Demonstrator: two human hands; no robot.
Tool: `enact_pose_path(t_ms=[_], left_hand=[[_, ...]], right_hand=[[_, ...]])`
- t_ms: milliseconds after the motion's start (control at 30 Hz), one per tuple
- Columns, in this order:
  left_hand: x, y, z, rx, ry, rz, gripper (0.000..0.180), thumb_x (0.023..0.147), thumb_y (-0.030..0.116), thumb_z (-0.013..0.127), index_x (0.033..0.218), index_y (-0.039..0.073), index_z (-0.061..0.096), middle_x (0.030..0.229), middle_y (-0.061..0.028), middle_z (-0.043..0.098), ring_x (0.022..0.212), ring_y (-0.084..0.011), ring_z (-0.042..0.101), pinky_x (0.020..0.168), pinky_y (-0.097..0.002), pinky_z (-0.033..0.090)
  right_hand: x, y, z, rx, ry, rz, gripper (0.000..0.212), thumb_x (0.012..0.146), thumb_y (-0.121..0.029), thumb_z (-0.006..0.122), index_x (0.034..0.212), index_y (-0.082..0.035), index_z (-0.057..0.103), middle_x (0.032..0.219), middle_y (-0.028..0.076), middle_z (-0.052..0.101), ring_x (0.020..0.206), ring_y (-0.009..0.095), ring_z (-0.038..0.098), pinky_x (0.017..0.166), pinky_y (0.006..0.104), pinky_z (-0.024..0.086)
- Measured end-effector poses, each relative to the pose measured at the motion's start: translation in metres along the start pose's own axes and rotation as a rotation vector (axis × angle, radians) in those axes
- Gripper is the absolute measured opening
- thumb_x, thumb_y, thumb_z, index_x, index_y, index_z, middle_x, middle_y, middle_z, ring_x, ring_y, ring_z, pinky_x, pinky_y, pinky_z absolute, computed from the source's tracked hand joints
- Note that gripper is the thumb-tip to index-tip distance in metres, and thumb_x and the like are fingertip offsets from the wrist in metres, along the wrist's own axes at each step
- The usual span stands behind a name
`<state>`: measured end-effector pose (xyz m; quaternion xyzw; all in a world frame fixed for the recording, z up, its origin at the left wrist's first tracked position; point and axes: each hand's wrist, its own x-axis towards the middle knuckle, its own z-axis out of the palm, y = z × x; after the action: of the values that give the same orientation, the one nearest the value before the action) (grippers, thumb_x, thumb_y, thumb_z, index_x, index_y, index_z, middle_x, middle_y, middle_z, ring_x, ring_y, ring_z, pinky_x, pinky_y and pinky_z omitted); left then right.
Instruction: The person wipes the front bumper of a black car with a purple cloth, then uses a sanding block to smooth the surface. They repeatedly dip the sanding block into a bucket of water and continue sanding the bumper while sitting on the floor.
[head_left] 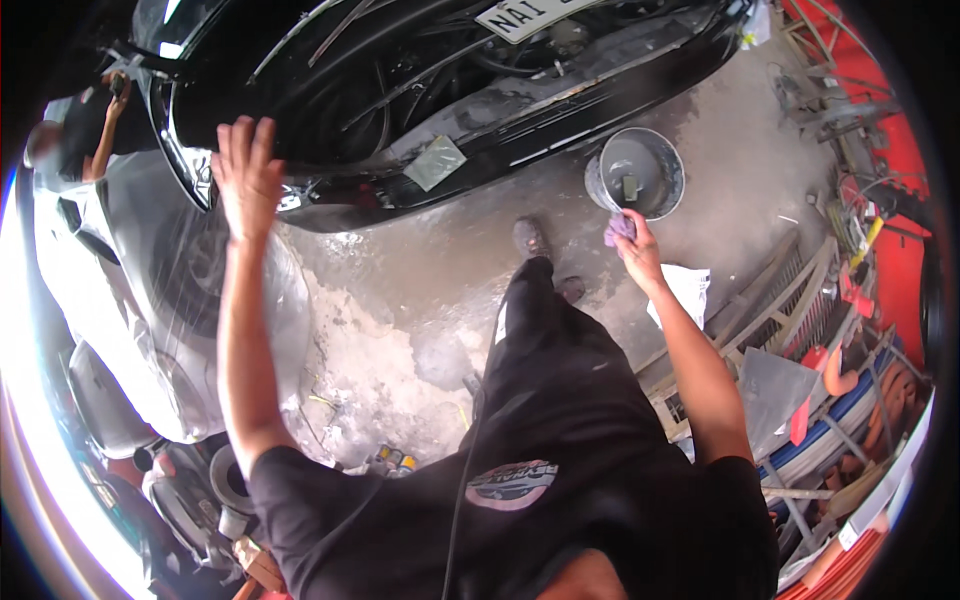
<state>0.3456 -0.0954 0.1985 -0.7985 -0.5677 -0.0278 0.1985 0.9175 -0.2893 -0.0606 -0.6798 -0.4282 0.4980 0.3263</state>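
Note:
My left hand (247,180) has its fingers stretched out over the corner of a black car (330,120); whether the palm touches the bodywork I cannot tell. In my right hand (642,258) is a crumpled purple cloth (620,230), gripped beside the near rim of a grey bucket (595,185). The bucket stands on the floor, and a small greenish block (630,188) shows inside it. A pale green-grey square sheet (435,163) lies on the car's lower edge, between my two hands.
Plastic sheeting (270,300) covers something large on the left, where another person's arm (104,140) shows. Wet concrete floor (400,260) lies under the car's edge. A white sheet (685,292) sits below the bucket. Metal racks and stacked parts (800,400) crowd the right side.

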Motion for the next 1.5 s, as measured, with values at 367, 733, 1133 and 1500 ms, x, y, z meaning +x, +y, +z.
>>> enact_pose_path(t_ms=[367,733,1133,1500], left_hand=[[-0.021,0.204,0.229,-0.408,-0.211,-0.169,0.061,0.079,0.019,0.083,0.135,0.009,0.062,0.117,-0.0137,0.063,0.109,-0.0362,0.060,0.089,-0.0492,0.048],[0.006,0.231,0.213,-0.767,-0.195,-0.324,0.015,0.086,0.007,0.077,0.091,0.004,0.064,0.094,-0.0146,0.065,0.091,-0.0400,0.060,0.086,-0.0491,0.048],[0.120,0.383,0.172,-1.112,-0.103,-0.509,0.017,0.091,0.001,0.073,0.105,0.000,0.064,0.113,-0.0152,0.069,0.106,-0.0352,0.063,0.096,-0.0440,0.048],[-0.085,0.459,0.126,-1.023,-0.219,-1.112,0.013,0.099,0.005,0.068,0.104,-0.006,0.065,0.097,-0.0138,0.068,0.089,-0.0219,0.068,0.075,-0.0348,0.058]], right_hand=[[0.114,-0.104,0.212,-0.662,-0.103,-0.942,0.043,0.095,-0.017,0.062,0.136,-0.006,0.061,0.150,0.021,0.050,0.136,0.045,0.051,0.113,0.0561,0.042],[0.200,-0.043,0.073,-0.833,0.105,-0.590,0.067,0.091,-0.006,0.060,0.157,-0.009,0.043,0.161,0.026,0.033,0.147,0.051,0.035,0.121,0.0604,0.031],[0.421,-0.003,-0.160,-0.747,0.649,-0.435,0.071,0.091,-0.001,0.055,0.160,0.002,0.035,0.162,0.039,0.027,0.150,0.056,0.028,0.127,0.0544,0.025],[0.537,-0.105,-0.350,-0.946,0.590,-0.750,0.080,0.080,0.008,0.063,0.157,-0.001,0.042,0.166,0.028,0.029,0.150,0.050,0.033,0.122,0.0480,0.037]])
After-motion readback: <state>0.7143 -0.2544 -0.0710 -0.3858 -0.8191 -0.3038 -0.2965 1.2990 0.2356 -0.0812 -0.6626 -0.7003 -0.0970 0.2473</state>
